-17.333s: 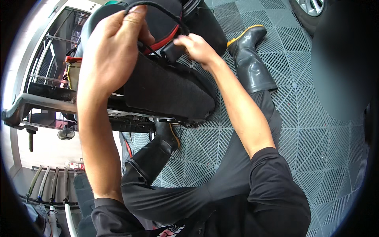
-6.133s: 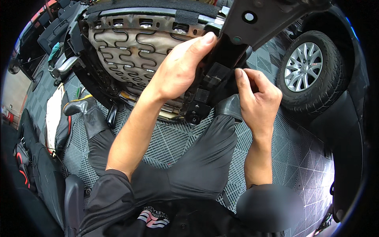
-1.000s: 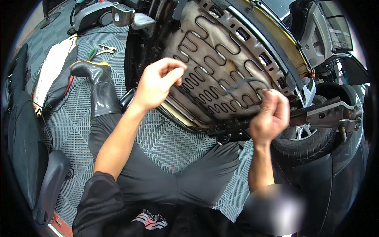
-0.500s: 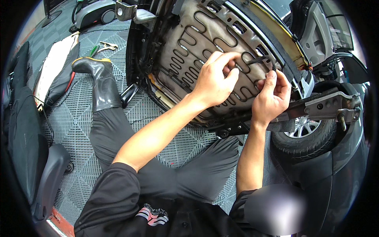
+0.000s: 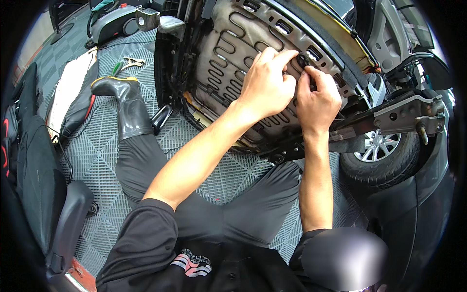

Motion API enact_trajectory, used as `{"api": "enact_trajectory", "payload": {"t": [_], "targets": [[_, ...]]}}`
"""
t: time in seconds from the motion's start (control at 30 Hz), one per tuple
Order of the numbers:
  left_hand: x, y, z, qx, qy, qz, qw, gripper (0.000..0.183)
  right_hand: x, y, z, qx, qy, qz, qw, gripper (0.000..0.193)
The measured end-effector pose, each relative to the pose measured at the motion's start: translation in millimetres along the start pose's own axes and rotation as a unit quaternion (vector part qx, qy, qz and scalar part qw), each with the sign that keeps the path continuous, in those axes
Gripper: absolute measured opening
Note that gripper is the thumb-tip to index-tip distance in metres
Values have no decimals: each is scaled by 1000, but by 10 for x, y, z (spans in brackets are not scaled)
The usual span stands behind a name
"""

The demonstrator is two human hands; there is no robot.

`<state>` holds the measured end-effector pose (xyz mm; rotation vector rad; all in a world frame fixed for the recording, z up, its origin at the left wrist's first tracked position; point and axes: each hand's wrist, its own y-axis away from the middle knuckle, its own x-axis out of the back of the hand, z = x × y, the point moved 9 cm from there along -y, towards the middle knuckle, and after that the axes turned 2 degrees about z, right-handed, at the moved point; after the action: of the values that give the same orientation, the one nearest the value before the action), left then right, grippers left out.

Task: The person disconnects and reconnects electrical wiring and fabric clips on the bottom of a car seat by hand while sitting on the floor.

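In front of me an upturned car seat frame shows its underside, with dark wavy springs (image 5: pixel 228 46) over a pale foam pad (image 5: pixel 214 29). A short black strip (image 5: pixel 302 59) lies bunched beside the slotted metal rail (image 5: pixel 287 29). My left hand (image 5: pixel 267 85) is closed, its index fingertip at the strip and its other fingers curled in. My right hand (image 5: pixel 318 100) pinches at the strip's near side with thumb and index finger. The fingers partly hide the strip's ends, and its exact kind does not show.
A bent metal bracket (image 5: pixel 155 20) juts from the frame's far left, and a steel rail (image 5: pixel 408 114) sticks out at right near a car wheel (image 5: pixel 379 146). Another black seat (image 5: pixel 34 165) stands at left. A clamp (image 5: pixel 132 63) lies on the grid floor beyond my boot (image 5: pixel 129 107).
My right hand has moved left and up, close to my left hand, its back now turned more toward me. The black strip has shifted left with it. My left hand has risen slightly.
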<state>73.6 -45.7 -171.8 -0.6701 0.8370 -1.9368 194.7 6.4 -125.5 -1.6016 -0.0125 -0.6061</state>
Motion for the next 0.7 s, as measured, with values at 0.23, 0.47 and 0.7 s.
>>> {"api": "enact_trajectory", "payload": {"t": [0.23,0.47,0.7], "targets": [[-105,-179,-266,127,202,-76,968,38,-147,11,-44,-54,2,-158,986,23],[-147,-143,-263,220,431,-148,862,39,-479,-151,137,-137,-45,-418,897,53],[-221,345,-559,243,349,-8,905,28,-446,-83,152,-254,-135,-445,848,58]]}}
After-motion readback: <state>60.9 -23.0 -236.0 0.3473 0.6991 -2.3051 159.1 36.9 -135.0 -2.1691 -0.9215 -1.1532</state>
